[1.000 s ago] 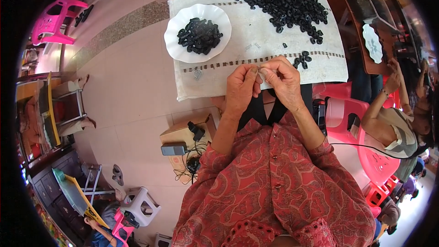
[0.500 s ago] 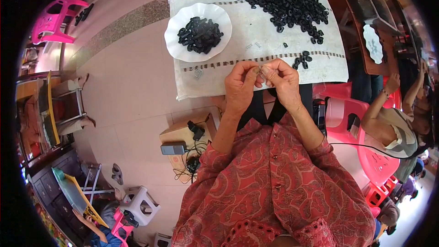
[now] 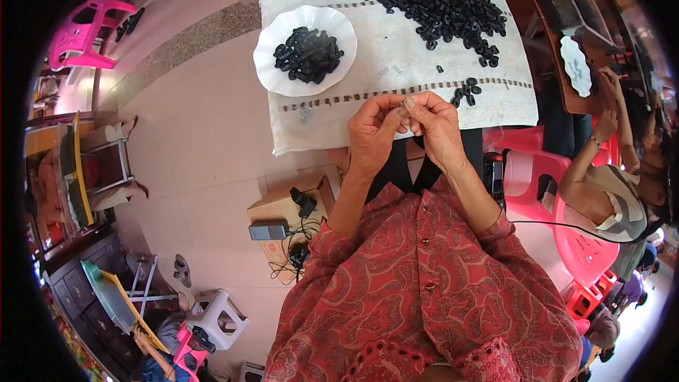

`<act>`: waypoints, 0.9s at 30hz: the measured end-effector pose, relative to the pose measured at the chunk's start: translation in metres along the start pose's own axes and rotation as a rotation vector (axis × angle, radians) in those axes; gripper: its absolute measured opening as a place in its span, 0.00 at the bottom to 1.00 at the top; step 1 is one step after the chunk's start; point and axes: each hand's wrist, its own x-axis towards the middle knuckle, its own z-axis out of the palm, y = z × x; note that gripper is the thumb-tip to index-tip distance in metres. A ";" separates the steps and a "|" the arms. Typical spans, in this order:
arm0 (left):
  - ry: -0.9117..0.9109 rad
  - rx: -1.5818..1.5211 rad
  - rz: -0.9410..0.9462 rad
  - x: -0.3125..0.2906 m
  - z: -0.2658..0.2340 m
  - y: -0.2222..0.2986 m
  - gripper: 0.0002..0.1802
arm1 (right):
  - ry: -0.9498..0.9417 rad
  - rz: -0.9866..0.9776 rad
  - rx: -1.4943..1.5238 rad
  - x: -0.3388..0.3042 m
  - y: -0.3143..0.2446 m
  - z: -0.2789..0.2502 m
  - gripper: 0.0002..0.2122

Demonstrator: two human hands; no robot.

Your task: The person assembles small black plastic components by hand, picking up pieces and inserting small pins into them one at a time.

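My left hand (image 3: 373, 130) and my right hand (image 3: 437, 127) meet at the near edge of a white cloth (image 3: 311, 134). Thumbs and fingertips are pinched together, and whatever sits between them is too small and hidden to make out. Just past my right hand lies a small group of black ring-shaped pieces (image 3: 466, 92). Farther off on the cloth spreads a large heap of similar black pieces (image 3: 445, 0). To the left, a white scalloped plate (image 3: 267, 64) holds a pile of black pieces (image 3: 309, 54). A small clear piece (image 3: 305, 113) rests near the plate.
A cardboard box (image 3: 272, 205) stands on the floor at left, bearing a grey device (image 3: 269, 229) and tangled black cables. On the right are a pink chair (image 3: 534, 177) and another person's arm (image 3: 590, 148) beside a brown table (image 3: 590, 102) with a white plate (image 3: 576, 67).
My fingertips have shifted slightly against each other, the right thumb moving a little. The plate and heaps look the same. At right, the other person's hands have moved.
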 end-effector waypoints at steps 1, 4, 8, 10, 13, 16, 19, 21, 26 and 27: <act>0.005 0.000 0.005 0.000 0.000 0.000 0.08 | 0.005 -0.002 0.021 0.000 0.001 0.001 0.08; 0.016 -0.021 0.013 -0.001 0.000 -0.005 0.07 | 0.019 -0.005 0.069 -0.001 0.000 0.004 0.08; 0.061 -0.077 0.024 -0.003 0.002 -0.009 0.06 | 0.073 0.026 0.124 -0.001 0.003 0.009 0.07; 0.049 -0.001 0.065 -0.003 0.002 -0.009 0.05 | 0.099 0.032 0.163 -0.003 0.000 0.013 0.07; -0.021 0.312 0.296 0.002 -0.004 -0.008 0.05 | 0.087 0.027 0.151 -0.001 0.003 0.010 0.07; -0.066 0.140 0.275 0.003 -0.003 -0.007 0.06 | 0.051 0.015 0.108 -0.002 -0.002 0.007 0.06; 0.020 -0.055 0.085 0.001 0.000 -0.002 0.06 | 0.039 -0.042 0.037 -0.002 -0.002 0.009 0.04; 0.046 -0.104 0.065 0.002 -0.001 -0.003 0.07 | 0.019 -0.072 0.027 -0.002 0.001 0.009 0.04; 0.042 -0.217 0.012 0.003 -0.006 -0.005 0.10 | -0.017 -0.133 -0.044 0.000 0.002 0.006 0.06; 0.037 -0.214 0.025 0.003 -0.007 -0.006 0.11 | -0.015 -0.141 -0.070 -0.001 0.001 0.007 0.07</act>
